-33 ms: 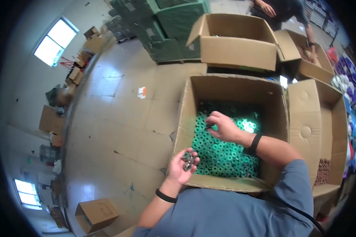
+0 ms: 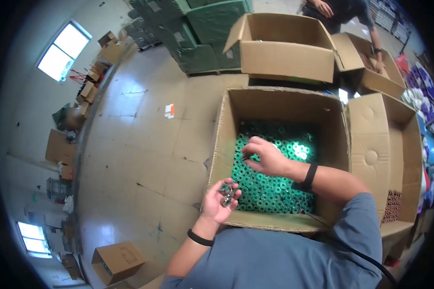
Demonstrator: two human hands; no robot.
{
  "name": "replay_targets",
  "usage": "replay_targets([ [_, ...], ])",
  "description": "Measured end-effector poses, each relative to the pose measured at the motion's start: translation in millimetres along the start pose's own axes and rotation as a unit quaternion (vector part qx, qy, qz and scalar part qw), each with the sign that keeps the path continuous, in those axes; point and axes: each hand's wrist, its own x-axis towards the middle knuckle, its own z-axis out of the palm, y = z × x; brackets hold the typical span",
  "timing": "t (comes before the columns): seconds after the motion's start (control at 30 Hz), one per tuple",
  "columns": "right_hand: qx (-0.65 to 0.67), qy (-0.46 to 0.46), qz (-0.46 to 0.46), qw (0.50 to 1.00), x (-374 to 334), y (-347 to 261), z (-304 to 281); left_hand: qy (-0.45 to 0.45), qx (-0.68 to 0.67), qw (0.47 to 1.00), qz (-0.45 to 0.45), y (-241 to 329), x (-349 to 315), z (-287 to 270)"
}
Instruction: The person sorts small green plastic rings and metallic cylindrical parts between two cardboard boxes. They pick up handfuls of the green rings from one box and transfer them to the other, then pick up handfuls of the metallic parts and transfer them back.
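In front of me stands an open cardboard carton (image 2: pixel 284 222), its bottom covered with rows of small green ring-shaped pieces (image 2: pixel 263 192). My left hand (image 2: pixel 217 200) is palm up at the carton's near left corner, fingers curled around several small shiny metal parts (image 2: pixel 227 193). Over the green pieces, my right hand (image 2: pixel 267 158) is closed in a pinch, with a small dark part (image 2: pixel 246 156) at its fingertips. The fingers partly cover that part, so its exact kind is unclear. Both wrists wear black bands.
A second open carton (image 2: pixel 402 159) on the right holds copper-coloured pieces (image 2: pixel 392 207). Beyond mine stands another open carton (image 2: pixel 287 62). A co-worker's hand (image 2: pixel 379 66) reaches into a carton at the far right. Green wrapped stacks (image 2: pixel 212 29) stand behind; a small box (image 2: pixel 123 260) lies on the floor.
My right hand has shifted slightly left above the green pieces, with the dark part at its fingertips. The whole view has moved a little. My left hand still holds the metal parts.
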Motion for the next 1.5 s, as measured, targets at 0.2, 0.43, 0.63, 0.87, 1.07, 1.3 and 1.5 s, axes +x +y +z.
replay_targets([
  [0.2, 0.068, 0.0, -0.092, 0.993, 1.6, -79.0, 10.9, 0.04, -0.052, 0.998, -0.011, 5.0, -12.2, 26.6],
  [0.43, -0.182, 0.06, 0.252, 0.949, 6.1, 124.5, -22.7, -0.143, -0.134, 0.98, -0.022, 9.1, -5.8, -4.6],
  [0.63, -0.271, 0.069, 0.39, 0.877, -37.3, 209.6, -20.2, -0.158, -0.111, 0.981, -0.013, 9.5, -8.5, 3.5],
  [0.87, -0.284, 0.098, 0.386, 0.872, -34.4, 226.5, 1.1, -0.149, -0.123, 0.981, -0.025, 8.6, -4.8, -3.4],
  [1.07, -0.305, 0.127, 0.382, 0.863, -30.3, 248.9, 4.1, -0.143, -0.12, 0.982, -0.025, 9.8, -3.1, 1.3],
  [1.3, -0.135, 0.063, 0.197, 0.969, 9.2, 134.8, -9.5, -0.154, -0.133, 0.979, -0.014, 10.6, 0.0, -0.4],
  [1.5, 0.086, -0.042, -0.004, 0.995, 14.9, -36.6, -18.0, -0.125, -0.11, 0.985, -0.04, 14.1, -3.4, 9.7],
])
